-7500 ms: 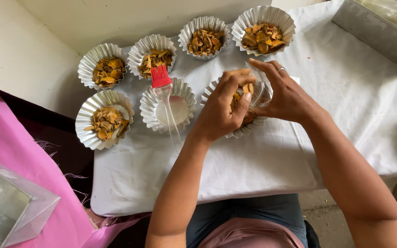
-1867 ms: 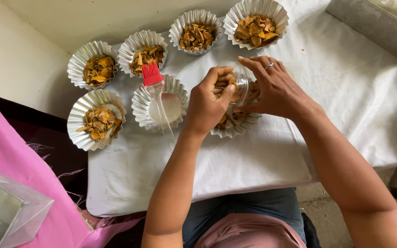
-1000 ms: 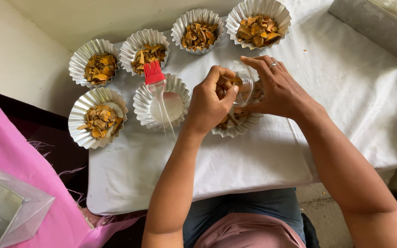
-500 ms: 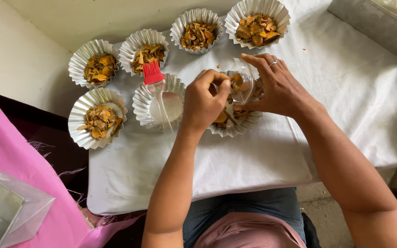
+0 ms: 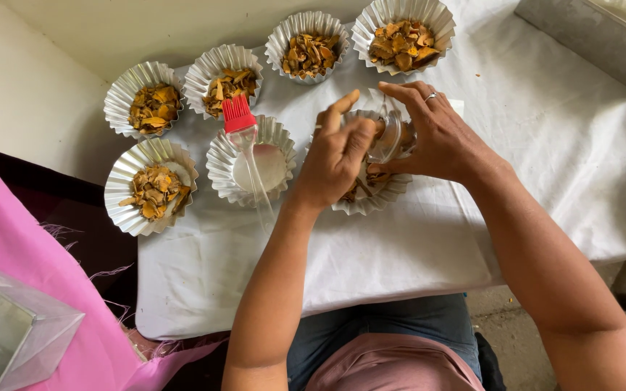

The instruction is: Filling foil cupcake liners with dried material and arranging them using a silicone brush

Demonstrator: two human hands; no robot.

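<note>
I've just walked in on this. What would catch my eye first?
Probably the fluted foil cups of golden-brown flakes ringing the white cloth. At the centre, the right hand tilts a small clear jar over one cup while the left hand reaches into it. A red brush rests in a cup of white liquid.

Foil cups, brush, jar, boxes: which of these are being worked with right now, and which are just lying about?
In use:
- left hand
- right hand
- clear jar, held tilted
- foil cup under the hands

Lying about:
- five filled foil cups
- red brush in a cup of white liquid
- metal box
- pink cloth
</note>
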